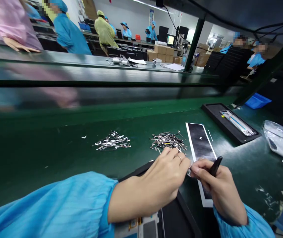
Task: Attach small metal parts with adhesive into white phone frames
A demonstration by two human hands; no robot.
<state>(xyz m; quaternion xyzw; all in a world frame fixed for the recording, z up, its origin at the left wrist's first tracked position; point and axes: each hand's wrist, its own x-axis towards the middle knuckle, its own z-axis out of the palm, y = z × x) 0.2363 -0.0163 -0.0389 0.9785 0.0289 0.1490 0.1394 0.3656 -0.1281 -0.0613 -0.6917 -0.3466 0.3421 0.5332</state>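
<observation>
My left hand [167,172] is closed in a pinch, fingertips meeting those of my right hand over a tiny metal part I can barely see. My right hand [214,183] grips black tweezers [215,165], tip pointing toward the left fingers. Both hands hover just in front of a pile of small silver metal parts [168,140]. A second pile of similar parts [112,141] lies farther left on the green bench mat [44,148]. A long black strip with a white border [200,145] runs under my right hand. A black tray [178,215] lies beneath my left forearm.
A black tray holding a phone frame [230,123] sits at right, with a blue bin [257,100] behind it and plastic bags [276,137] at far right. A raised dark shelf [82,71] crosses the back. Several people in blue coats stand beyond; cardboard boxes [163,51] are stacked there.
</observation>
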